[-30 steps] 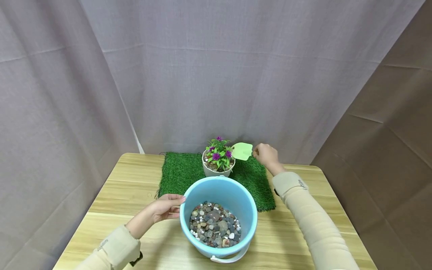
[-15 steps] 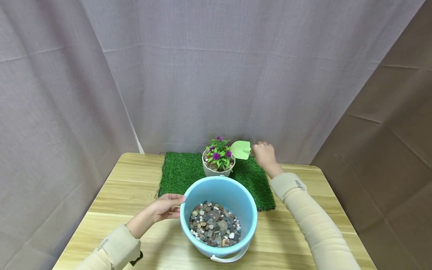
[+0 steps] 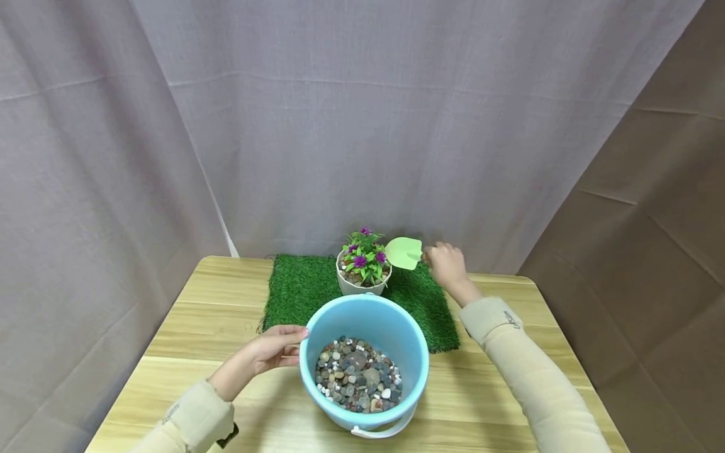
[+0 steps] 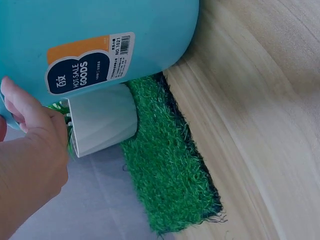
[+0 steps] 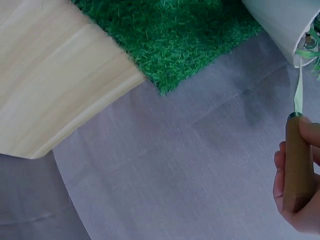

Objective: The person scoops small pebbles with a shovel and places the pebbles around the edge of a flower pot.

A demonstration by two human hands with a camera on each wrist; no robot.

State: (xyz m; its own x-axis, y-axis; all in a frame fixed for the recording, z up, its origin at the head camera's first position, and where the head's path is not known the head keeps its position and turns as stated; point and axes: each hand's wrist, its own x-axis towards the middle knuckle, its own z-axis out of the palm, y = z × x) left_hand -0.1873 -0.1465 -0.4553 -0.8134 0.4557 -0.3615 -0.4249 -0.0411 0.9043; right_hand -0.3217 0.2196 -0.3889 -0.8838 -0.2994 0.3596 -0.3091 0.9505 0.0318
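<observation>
In the head view my left hand (image 3: 277, 348) holds the left rim of a light-blue bucket (image 3: 370, 314), thumb and fingers at its edge. Pebbles (image 3: 362, 380) of mixed colours cover the bucket's bottom. Farther back, my right hand (image 3: 446, 264) grips a small garden trowel by its wooden handle (image 5: 298, 165). Its pale green blade (image 3: 404, 253) is at the right side of a white flower pot (image 3: 361, 289), level with the rim. A leafy plant with purple flowers (image 3: 365, 257) stands in the pot among pebbles.
The pot stands on a green artificial-grass mat (image 3: 303, 283), partly behind the bucket. Under everything is a wooden table (image 3: 209, 321). Grey cloth (image 3: 362, 145) hangs close behind its back edge, and brown cloth (image 3: 640, 270) hangs at the right. A white bucket handle (image 3: 385, 432) hangs at the front.
The right hand and trowel rise slightly, then dip a little beside the pot. The left hand keeps its place on the bucket. The head view shifts slightly.
</observation>
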